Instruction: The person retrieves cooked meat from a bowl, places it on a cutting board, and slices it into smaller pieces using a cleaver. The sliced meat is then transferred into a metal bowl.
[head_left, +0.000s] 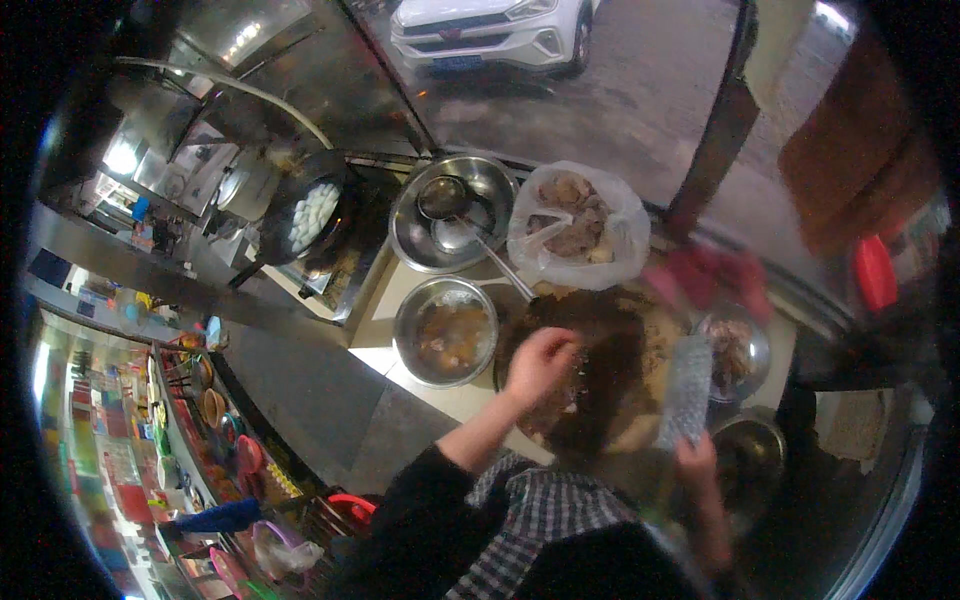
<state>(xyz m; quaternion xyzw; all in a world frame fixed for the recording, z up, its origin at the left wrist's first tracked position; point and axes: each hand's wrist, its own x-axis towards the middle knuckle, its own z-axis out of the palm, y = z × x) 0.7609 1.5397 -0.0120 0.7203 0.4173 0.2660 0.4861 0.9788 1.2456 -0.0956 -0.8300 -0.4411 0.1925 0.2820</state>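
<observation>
My right hand (696, 457) is closed round the handle end of a cleaver (686, 390) with a broad blade, held over the right side of a round, stained chopping board (652, 360). Above the board's left part is my left hand (541, 367), its fingers curled together; whether it pinches anything I cannot tell. Small pale bits lie on the board beneath it. Left of the board stands a steel bowl (396, 330) of brownish liquid with pieces in it. At the board's right a metal bowl (761, 367) holds chopped meat.
Behind the board, a plastic bag (637, 255) holds meat chunks beside a large steel basin (400, 240) with a ladle (491, 255) in it. A wok (274, 225) with white pieces sits on the stove at left. A pink cloth (709, 277) lies at back right; another bowl (780, 450) stands near right.
</observation>
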